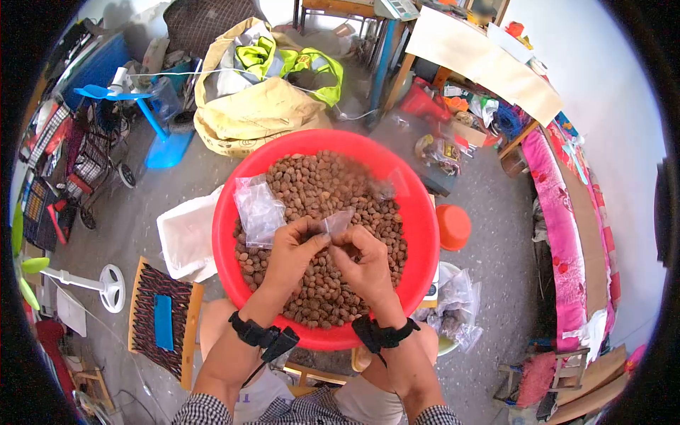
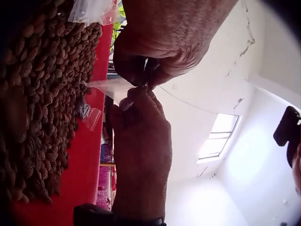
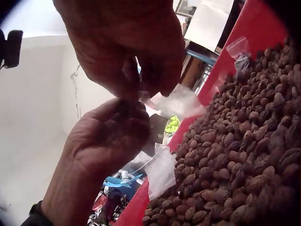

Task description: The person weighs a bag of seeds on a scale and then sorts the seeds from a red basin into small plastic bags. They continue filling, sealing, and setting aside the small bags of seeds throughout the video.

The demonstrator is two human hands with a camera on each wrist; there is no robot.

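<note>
Over a wide red basin (image 1: 425, 244) full of brown, wrinkled nuts or pits (image 1: 319, 180), both hands meet at a small clear plastic bag (image 1: 339, 222). The left hand (image 1: 290, 253) pinches one edge of it between thumb and fingers. Right beside it, the right hand (image 1: 366, 265) pinches the bag at its near edge, fingertips almost meeting the left ones. In the right wrist view the clear bag (image 3: 181, 101) hangs out beyond the fingers, above the basin. A pile of flat clear bags (image 1: 259, 211) lies on the nuts at the left.
Another small bag (image 1: 399, 183) lies against the basin's right wall. Left of the basin stands a white tub (image 1: 185, 237); a small orange-red container (image 1: 453, 227) is at the right. A bowl holds filled clear bags (image 1: 457, 301). A yellow sack (image 1: 262, 113) stands behind.
</note>
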